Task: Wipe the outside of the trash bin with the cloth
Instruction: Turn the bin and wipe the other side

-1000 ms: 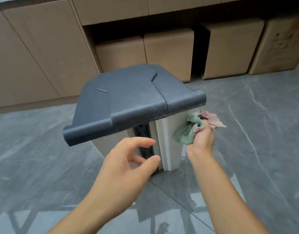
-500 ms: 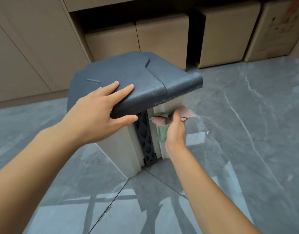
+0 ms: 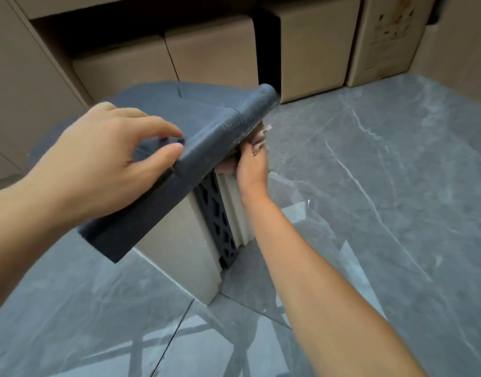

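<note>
Trash bin [image 3: 174, 235] mid-frame on grey floor [image 3: 383, 213]; cardboard boxes [image 3: 214, 58] at 12 o'clock. Our left hand [image 3: 106, 159] sits on the dark lid [image 3: 206, 112] toward 10 o'clock, fingers curled, thumb against the ridge (whether it truly grips, we cannot tell). Our right hand [image 3: 251, 165], toward 2 o'clock, clutches the bunched cloth [image 3: 261, 134] against the bin's cream side, just under the lid's rim.

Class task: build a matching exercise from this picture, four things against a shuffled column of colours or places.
1 bin lid
2 bin body
3 cloth
4 cardboard boxes

a brown, in the background
b held by the right hand under the lid's edge
c cream
d dark grey, beneath the left hand

Pairs: 1-d, 2-c, 3-b, 4-a
</note>
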The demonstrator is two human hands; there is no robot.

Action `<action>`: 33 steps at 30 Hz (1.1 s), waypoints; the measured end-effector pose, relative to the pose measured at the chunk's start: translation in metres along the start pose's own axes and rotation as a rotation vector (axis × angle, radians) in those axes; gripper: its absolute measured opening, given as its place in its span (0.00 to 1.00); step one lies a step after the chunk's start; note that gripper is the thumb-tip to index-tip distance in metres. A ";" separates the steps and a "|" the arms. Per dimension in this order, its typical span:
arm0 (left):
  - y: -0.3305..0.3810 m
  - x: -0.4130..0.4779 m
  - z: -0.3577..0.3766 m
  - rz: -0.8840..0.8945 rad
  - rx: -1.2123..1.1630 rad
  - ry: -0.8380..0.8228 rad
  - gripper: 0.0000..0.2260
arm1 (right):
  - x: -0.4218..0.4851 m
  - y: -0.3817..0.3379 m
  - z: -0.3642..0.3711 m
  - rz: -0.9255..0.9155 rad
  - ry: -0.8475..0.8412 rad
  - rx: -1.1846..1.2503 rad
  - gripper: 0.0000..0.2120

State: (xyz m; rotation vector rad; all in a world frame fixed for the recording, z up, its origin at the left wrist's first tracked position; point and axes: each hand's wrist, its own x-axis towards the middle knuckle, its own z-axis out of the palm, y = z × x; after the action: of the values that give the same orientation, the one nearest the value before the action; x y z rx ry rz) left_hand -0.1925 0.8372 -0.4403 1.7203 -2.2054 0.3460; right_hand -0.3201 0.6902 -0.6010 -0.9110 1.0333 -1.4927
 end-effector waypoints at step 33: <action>0.001 0.000 0.019 -0.254 -0.276 -0.095 0.19 | -0.019 0.128 -0.016 0.723 0.204 0.298 0.27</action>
State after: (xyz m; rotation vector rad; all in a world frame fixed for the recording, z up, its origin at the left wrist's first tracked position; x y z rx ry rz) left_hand -0.1957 0.8307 -0.4578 1.8603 -1.9533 -0.0998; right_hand -0.2903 0.7025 -0.7272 -0.1331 1.0921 -1.0831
